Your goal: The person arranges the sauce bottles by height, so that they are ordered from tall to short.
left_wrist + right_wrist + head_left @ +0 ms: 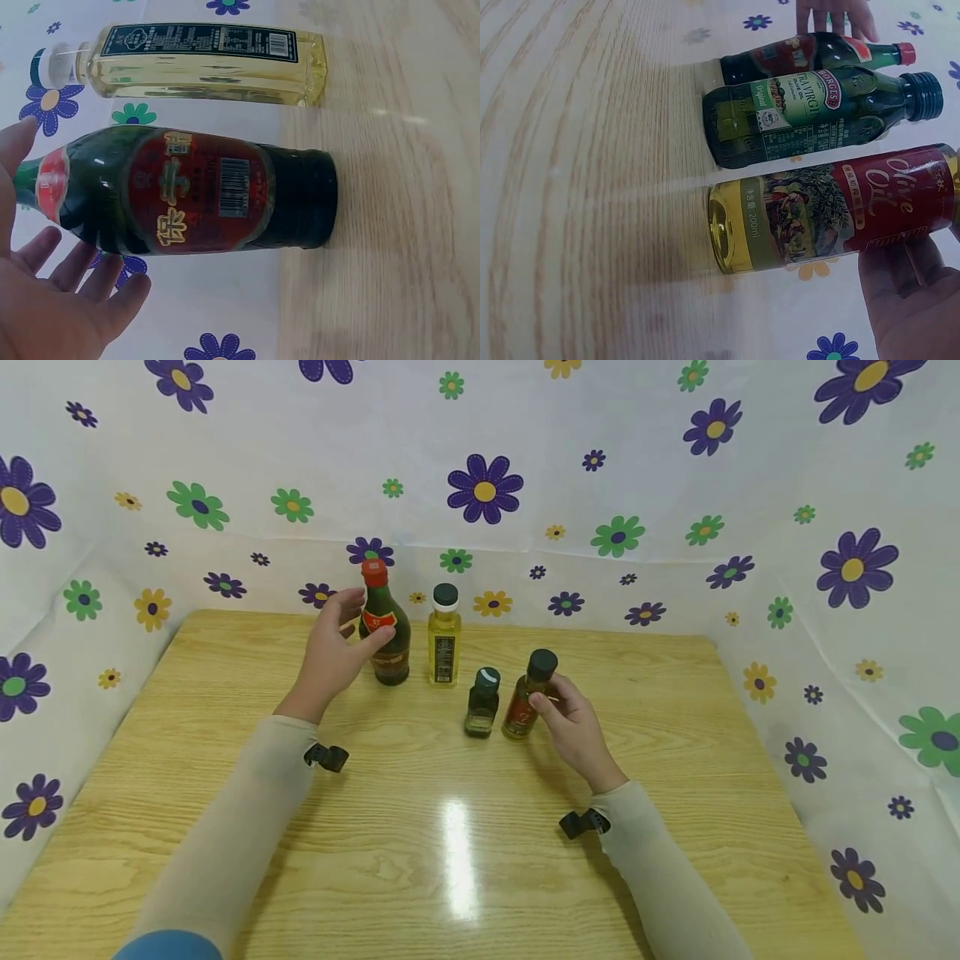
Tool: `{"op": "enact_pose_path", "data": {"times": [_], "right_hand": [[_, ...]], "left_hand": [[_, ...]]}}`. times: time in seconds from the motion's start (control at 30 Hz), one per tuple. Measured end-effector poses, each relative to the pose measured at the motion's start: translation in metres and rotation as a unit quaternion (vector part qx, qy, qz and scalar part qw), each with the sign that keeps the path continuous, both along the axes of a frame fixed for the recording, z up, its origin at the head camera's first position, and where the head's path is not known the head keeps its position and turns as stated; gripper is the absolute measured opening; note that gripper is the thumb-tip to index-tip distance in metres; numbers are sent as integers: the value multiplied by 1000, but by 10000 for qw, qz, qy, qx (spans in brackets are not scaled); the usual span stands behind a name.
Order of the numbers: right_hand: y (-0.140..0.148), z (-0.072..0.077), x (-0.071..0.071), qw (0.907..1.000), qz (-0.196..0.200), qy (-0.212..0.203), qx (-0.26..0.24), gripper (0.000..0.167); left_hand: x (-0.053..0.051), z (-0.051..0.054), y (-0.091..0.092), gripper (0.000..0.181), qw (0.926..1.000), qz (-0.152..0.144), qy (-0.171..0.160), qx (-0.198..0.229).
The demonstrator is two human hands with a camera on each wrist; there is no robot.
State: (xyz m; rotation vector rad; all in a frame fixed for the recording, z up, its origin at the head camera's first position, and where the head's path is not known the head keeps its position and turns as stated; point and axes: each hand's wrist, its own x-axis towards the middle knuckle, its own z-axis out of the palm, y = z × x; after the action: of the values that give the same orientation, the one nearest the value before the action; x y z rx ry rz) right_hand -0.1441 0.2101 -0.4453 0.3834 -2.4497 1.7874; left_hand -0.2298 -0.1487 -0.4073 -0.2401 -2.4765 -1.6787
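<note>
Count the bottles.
4, left to right in the head view: red-capped bottle by the left hand, yellow bottle, small bottle, red-labelled bottle at the right hand. None seems hidden.

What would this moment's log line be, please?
Left hand: spread around red-capped bottle; right hand: grips black-capped bottle; untouched: yellow bottle, small bottle

Two bottles (445, 647) behind two others (481, 705)

Left hand (56, 307), fingers (127, 300) spread; neck (26, 184) of dark green bottle (187, 193) between thumb (15, 150) and fingers, touch not clear. Bottle has red label (201, 192). On thumb side, bottle of yellow liquid (202, 71). Away from hand, wooden surface (405, 225); behind, flowered cloth (225, 296).
</note>
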Motion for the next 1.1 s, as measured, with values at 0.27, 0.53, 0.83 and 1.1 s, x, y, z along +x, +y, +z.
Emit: {"op": "enact_pose_path", "data": {"times": [0.27, 0.53, 0.83, 1.1], "right_hand": [[1, -1, 1, 10000, 3, -12, -18, 39], [0, -1, 0, 10000, 11, 13, -28, 38], [-1, 1, 1, 10000, -51, 12, -33, 37], [-1, 0, 2, 9999, -52, -21, -104, 38]], "left_hand": [[-7, -3, 3, 85, 9997, -66, -225, -83], [-7, -7, 5, 73, 9992, 79, -383, 103], [-12, -24, 6, 68, 9992, 338, 15, 223], [-12, -31, 9, 66, 9983, 426, 211, 329]]}}
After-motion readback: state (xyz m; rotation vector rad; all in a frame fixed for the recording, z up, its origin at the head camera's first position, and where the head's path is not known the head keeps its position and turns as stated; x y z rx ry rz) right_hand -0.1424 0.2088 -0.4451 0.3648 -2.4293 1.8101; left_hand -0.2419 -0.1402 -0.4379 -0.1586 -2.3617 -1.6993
